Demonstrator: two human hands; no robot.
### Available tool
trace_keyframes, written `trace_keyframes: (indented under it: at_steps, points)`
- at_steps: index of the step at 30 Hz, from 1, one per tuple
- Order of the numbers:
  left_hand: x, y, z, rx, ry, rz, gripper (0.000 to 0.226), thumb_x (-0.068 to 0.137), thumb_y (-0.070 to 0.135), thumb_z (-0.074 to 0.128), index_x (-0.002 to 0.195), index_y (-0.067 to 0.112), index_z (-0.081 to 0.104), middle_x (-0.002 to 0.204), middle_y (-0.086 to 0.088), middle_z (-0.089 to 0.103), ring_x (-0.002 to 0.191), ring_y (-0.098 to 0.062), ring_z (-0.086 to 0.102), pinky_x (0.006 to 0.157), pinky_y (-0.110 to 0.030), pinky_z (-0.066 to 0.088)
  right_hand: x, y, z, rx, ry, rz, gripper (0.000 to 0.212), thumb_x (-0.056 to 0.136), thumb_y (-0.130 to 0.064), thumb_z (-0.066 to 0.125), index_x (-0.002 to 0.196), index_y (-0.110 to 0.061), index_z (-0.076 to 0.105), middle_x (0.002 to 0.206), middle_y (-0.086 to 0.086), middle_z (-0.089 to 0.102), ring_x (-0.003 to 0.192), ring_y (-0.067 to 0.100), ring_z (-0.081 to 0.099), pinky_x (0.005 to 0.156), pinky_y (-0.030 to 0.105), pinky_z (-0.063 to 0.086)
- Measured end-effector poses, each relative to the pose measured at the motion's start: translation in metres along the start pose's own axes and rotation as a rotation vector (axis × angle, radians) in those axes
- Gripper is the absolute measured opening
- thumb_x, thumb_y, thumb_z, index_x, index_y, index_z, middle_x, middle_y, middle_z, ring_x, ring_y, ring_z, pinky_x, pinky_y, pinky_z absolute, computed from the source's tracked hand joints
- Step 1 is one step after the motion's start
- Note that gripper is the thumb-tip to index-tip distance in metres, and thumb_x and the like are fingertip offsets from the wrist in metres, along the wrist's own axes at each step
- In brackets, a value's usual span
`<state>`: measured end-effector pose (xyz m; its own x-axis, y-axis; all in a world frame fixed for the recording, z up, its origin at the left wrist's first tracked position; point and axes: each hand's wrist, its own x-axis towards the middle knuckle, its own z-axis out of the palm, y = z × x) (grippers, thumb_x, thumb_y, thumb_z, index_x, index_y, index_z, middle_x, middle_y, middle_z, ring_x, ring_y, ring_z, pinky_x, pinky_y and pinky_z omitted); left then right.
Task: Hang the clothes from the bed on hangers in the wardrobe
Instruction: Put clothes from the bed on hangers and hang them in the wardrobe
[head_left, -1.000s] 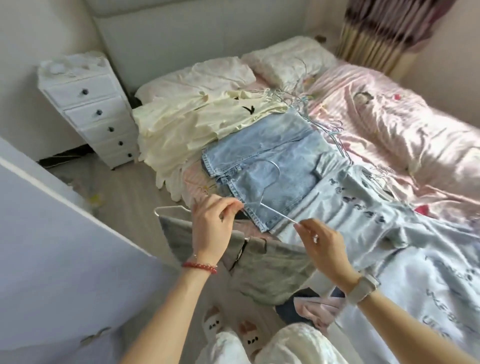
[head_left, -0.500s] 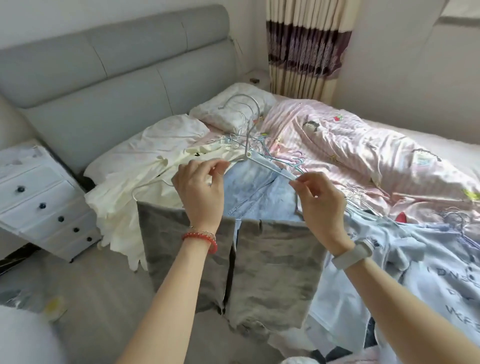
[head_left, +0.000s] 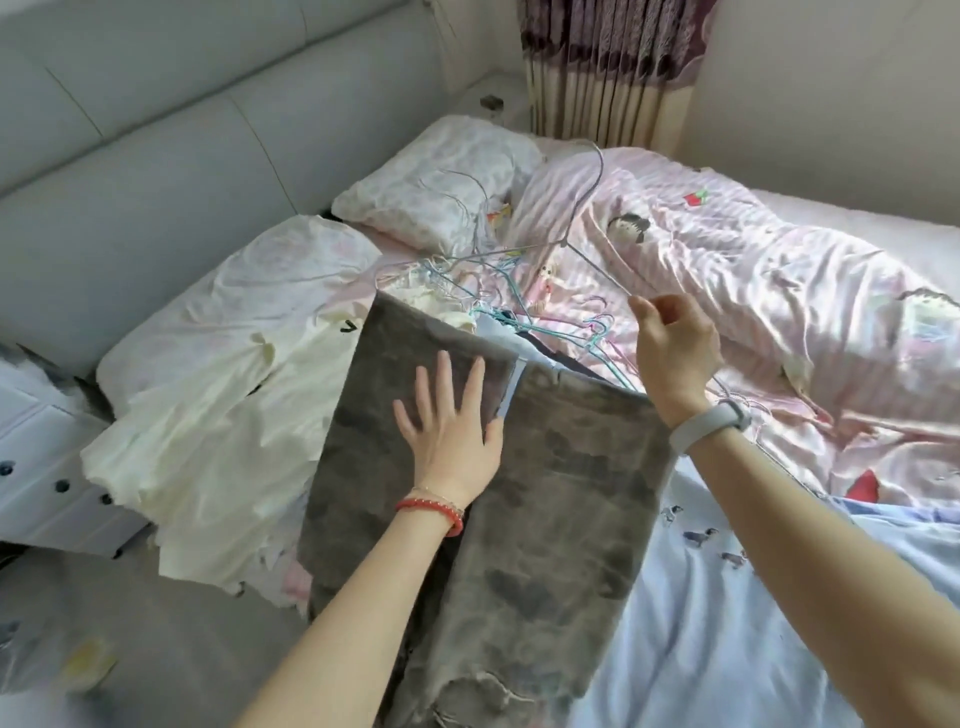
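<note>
Beside grey trousers (head_left: 519, 519), tangled hangers (head_left: 519, 306)

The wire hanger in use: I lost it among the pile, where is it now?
In the head view, right of centre: the wire hanger is raised over the pink duvet, pinched by the right hand.

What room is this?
A bedroom, most likely: there is a bed with two pillows, a padded headboard behind it, and a white drawer unit beside it.

A tangle of wire hangers (head_left: 498, 306) clutters the bed beyond the grey trousers (head_left: 519, 493); pink duvet (head_left: 779, 291) rightward lies open.
</note>
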<state>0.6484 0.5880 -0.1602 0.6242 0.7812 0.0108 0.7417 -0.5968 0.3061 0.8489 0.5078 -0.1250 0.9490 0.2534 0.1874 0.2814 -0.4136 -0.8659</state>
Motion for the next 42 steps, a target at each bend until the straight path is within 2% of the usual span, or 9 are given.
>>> trace_keyframes:
  at_steps: [3, 7, 13, 19, 25, 31, 35, 39, 42]
  points:
    - [0.017, -0.015, 0.057, 0.110, -0.257, -0.062, 0.069, 0.093, 0.043, 0.039, 0.146, 0.035, -0.004, 0.155, -0.002, -0.017, 0.141, -0.029, -0.016, 0.109, -0.060, -0.005, 0.048, 0.045, 0.048, -0.157, -0.124, 0.136, 0.027, 0.088, -0.042, 0.052, 0.097, -0.019, 0.063, 0.104, 0.006, 0.067, 0.102, 0.029, 0.058, 0.086, 0.038, 0.041]
    - [0.024, -0.037, 0.113, 0.118, -0.466, -0.172, 0.071, 0.092, 0.053, 0.035, 0.145, 0.037, -0.009, 0.154, -0.003, -0.022, 0.140, -0.029, -0.020, 0.107, -0.061, -0.007, 0.083, 0.108, 0.103, -0.337, -0.257, 0.196, 0.032, 0.090, -0.042, 0.047, 0.106, -0.018, 0.059, 0.111, 0.013, 0.064, 0.106, 0.034, 0.056, 0.087, 0.038, 0.039]
    - [0.026, -0.058, 0.164, 0.121, -0.649, -0.252, 0.069, 0.092, 0.054, 0.033, 0.144, 0.038, -0.010, 0.154, -0.001, -0.021, 0.141, -0.030, -0.017, 0.111, -0.058, 0.000, 0.087, 0.181, 0.149, -0.447, -0.408, 0.147, 0.025, 0.093, -0.023, 0.042, 0.110, -0.011, 0.055, 0.120, 0.016, 0.055, 0.119, 0.032, 0.043, 0.098, 0.041, 0.028]
    - [0.029, -0.062, 0.179, 0.107, -0.674, -0.251, 0.068, 0.093, 0.053, 0.035, 0.145, 0.037, -0.005, 0.154, -0.001, -0.020, 0.141, -0.031, -0.016, 0.112, -0.054, 0.005, 0.068, 0.207, 0.151, -0.552, -0.603, -0.013, 0.040, 0.093, -0.023, 0.039, 0.131, -0.015, 0.045, 0.144, 0.004, 0.038, 0.138, 0.023, 0.023, 0.112, 0.052, 0.006]
    - [0.027, -0.068, 0.145, 0.117, -0.492, -0.228, 0.061, 0.095, 0.040, 0.037, 0.147, 0.033, 0.004, 0.156, -0.004, -0.008, 0.143, -0.026, -0.008, 0.114, -0.051, 0.004, 0.027, 0.168, 0.144, -0.533, -0.633, -0.207, 0.045, 0.093, -0.023, 0.040, 0.137, -0.012, 0.038, 0.148, 0.009, 0.032, 0.139, 0.027, 0.020, 0.113, 0.047, 0.012]
    - [-0.030, -0.094, 0.076, 0.177, -0.202, -0.312, 0.056, 0.096, 0.033, 0.035, 0.147, 0.026, 0.013, 0.156, -0.006, 0.006, 0.143, -0.024, 0.006, 0.114, -0.048, 0.006, -0.059, 0.092, 0.129, -0.552, -0.777, -0.417, 0.040, 0.095, -0.022, 0.036, 0.134, -0.014, 0.042, 0.146, 0.006, 0.035, 0.139, 0.023, 0.021, 0.111, 0.057, 0.010]
    - [-0.128, -0.116, 0.044, 0.131, -0.052, -0.452, 0.050, 0.094, 0.032, 0.038, 0.142, 0.022, 0.030, 0.151, -0.002, 0.027, 0.140, -0.021, 0.017, 0.114, -0.046, 0.012, -0.150, 0.047, 0.110, -0.484, -0.919, -0.617, 0.038, 0.093, -0.020, 0.039, 0.130, -0.013, 0.047, 0.139, 0.005, 0.045, 0.136, 0.022, 0.028, 0.110, 0.052, 0.016]
    - [-0.258, -0.137, 0.028, 0.121, -0.060, -0.631, 0.045, 0.096, 0.033, 0.033, 0.140, 0.024, 0.034, 0.147, 0.005, 0.031, 0.139, -0.015, 0.020, 0.113, -0.040, 0.014, -0.272, 0.017, 0.081, -0.467, -1.220, -0.872, 0.040, 0.095, -0.026, 0.033, 0.132, -0.018, 0.044, 0.136, 0.000, 0.048, 0.133, 0.019, 0.031, 0.111, 0.045, 0.018]
    - [-0.365, -0.148, 0.013, 0.127, 0.027, -0.762, 0.043, 0.093, 0.031, 0.039, 0.135, 0.020, 0.042, 0.140, 0.002, 0.042, 0.131, -0.015, 0.036, 0.107, -0.035, 0.024, -0.372, 0.001, 0.052, -0.417, -1.422, -1.023, 0.040, 0.095, -0.026, 0.034, 0.134, -0.019, 0.041, 0.139, -0.002, 0.044, 0.134, 0.017, 0.027, 0.112, 0.044, 0.012]
